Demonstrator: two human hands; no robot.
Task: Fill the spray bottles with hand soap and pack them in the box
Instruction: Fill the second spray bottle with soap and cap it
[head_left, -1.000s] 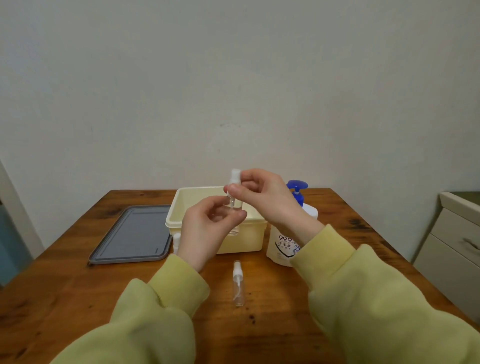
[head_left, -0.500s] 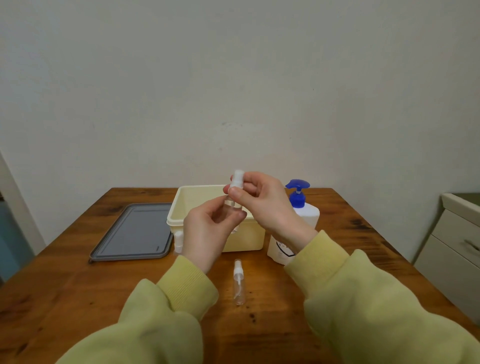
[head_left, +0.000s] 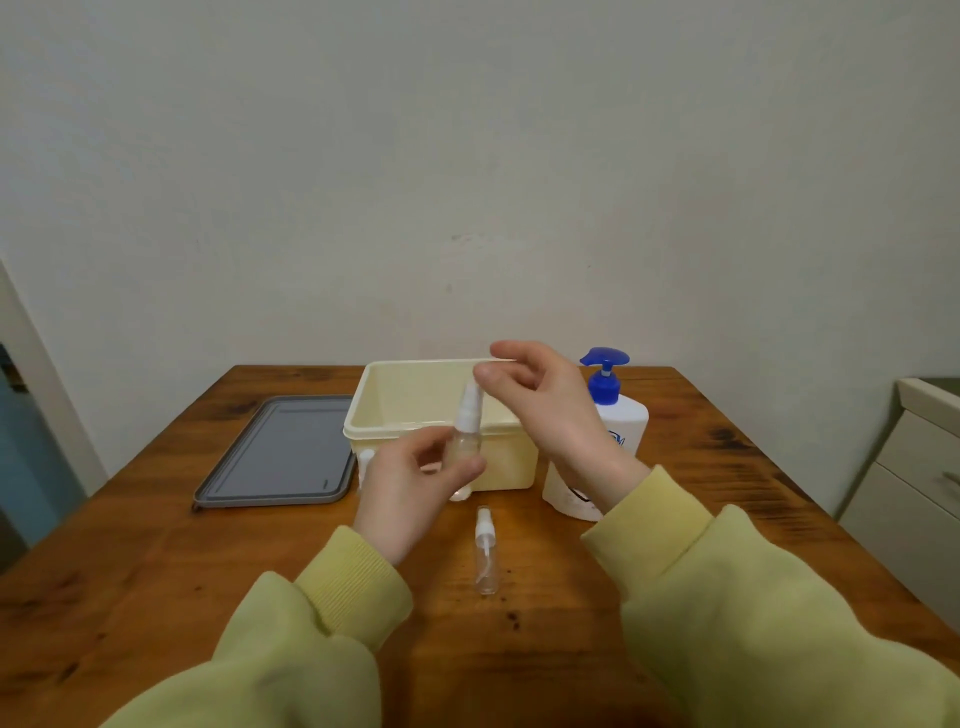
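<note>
Left hand (head_left: 410, 483) holds a clear spray bottle (head_left: 466, 441) upright in front of the cream box (head_left: 441, 426). Right hand (head_left: 545, 410) is above the nozzle, fingers (head_left: 491, 375) spread. Second spray bottle (head_left: 485, 553) lies on the table (head_left: 156, 571). Grey lid (head_left: 280, 449) left of box; soap dispenser (head_left: 608, 431) right.
</note>
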